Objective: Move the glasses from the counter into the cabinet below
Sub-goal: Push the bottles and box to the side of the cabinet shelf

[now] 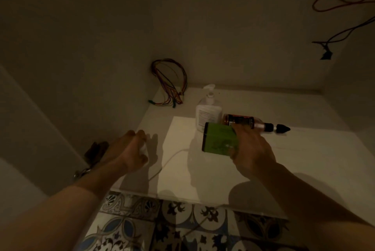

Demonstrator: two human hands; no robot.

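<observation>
I look into a dim, pale cabinet [253,171] at floor level. My right hand [251,149] grips a green box [220,139], held tilted just above the cabinet floor. Behind the box lies a bottle [243,121] of amber liquid on its side, its dark pourer tip pointing right. A clear pump bottle [207,108] stands upright behind them. My left hand [129,149] is curled around a small pale object [143,148] near the cabinet's left wall; most of the object is hidden by my fingers. No drinking glasses are recognisable.
A bundle of coloured wires [170,82] hangs from the back left corner. Red and dark cables [336,5] dangle on the upper right wall. A thin white cord [170,159] runs across the cabinet floor. A door hinge [91,159] sits at left. Patterned floor tiles [182,224] lie in front.
</observation>
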